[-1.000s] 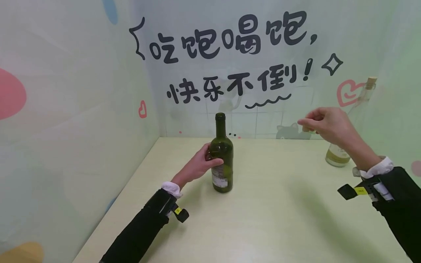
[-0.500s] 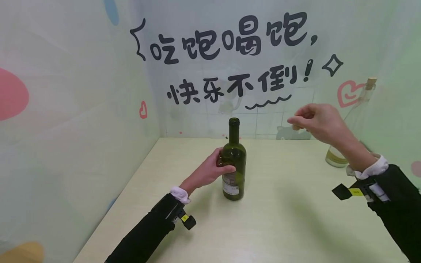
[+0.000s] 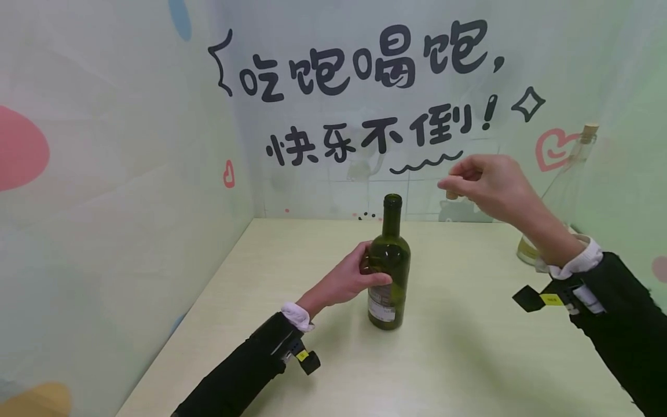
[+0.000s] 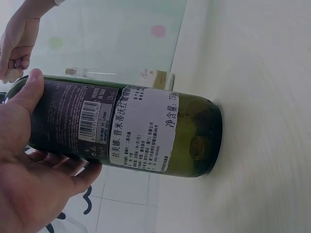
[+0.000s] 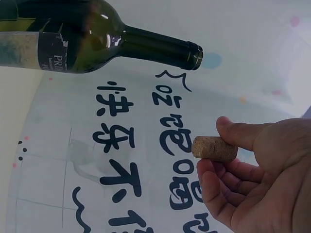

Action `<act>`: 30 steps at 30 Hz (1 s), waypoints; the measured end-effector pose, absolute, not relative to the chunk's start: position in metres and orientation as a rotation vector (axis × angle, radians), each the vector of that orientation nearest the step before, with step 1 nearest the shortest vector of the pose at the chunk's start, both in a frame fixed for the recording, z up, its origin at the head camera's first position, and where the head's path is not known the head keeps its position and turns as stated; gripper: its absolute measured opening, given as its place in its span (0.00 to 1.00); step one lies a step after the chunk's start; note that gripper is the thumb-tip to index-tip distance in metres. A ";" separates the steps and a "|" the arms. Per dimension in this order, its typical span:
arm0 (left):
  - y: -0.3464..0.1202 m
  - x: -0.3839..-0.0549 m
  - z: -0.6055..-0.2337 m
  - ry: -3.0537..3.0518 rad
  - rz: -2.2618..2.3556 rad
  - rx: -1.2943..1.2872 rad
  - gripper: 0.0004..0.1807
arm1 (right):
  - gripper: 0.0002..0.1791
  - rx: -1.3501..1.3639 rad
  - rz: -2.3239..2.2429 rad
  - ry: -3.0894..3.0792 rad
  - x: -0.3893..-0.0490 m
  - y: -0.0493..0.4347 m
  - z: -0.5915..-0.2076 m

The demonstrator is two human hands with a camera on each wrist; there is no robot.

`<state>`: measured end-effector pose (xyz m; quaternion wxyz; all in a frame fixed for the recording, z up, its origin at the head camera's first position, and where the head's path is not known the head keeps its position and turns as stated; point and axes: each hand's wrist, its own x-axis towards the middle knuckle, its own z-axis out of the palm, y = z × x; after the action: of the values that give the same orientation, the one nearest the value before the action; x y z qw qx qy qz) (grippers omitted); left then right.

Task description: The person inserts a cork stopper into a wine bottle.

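A green glass wine bottle (image 3: 392,255) stands upright near the middle of the table, its mouth uncovered. My left hand (image 3: 351,278) grips the bottle's body from the left, thumb across the front. In the left wrist view a white paper label (image 4: 146,128) shows on the bottle, and dark round lumps show inside near its base. Right of the bottle and higher, my right hand (image 3: 492,185) pinches a cork (image 5: 214,148) between thumb and fingers. The cork is apart from the bottle's neck (image 5: 160,47), and in the head view the fingers mostly cover it.
A tall clear bottle (image 3: 565,179) with a cork in its top stands at the back right, partly behind my right arm. The pale table (image 3: 333,370) meets a printed wall (image 3: 312,191) at the back and a side wall (image 3: 130,174) at the left.
My left hand has brought the wine bottle to the right and nearer to me. My right hand has moved left and slightly up with the cork, so the two are closer together.
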<state>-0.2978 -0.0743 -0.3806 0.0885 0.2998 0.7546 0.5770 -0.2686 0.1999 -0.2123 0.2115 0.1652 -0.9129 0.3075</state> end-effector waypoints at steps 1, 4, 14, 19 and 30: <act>-0.073 -0.296 -0.381 2.236 1.723 0.899 0.45 | 0.27 0.468 0.859 -2.530 -0.267 0.197 -0.211; -0.069 -0.293 -0.381 2.221 1.731 0.914 0.44 | 0.25 0.490 0.871 -2.517 -0.263 0.189 -0.207; -0.061 -0.282 -0.379 2.201 1.709 0.899 0.43 | 0.22 0.599 0.896 -2.471 -0.255 0.166 -0.196; -0.059 -0.280 -0.379 2.194 1.701 0.898 0.43 | 0.20 0.665 0.904 -2.435 -0.250 0.158 -0.190; -0.058 -0.277 -0.378 2.207 1.678 0.890 0.43 | 0.17 0.726 0.939 -2.422 -0.240 0.142 -0.185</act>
<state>-0.2770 -0.0578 -0.3781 0.1147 0.3037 0.7530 0.5724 -0.2402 0.1418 -0.1849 0.2204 0.2625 -0.8760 0.3395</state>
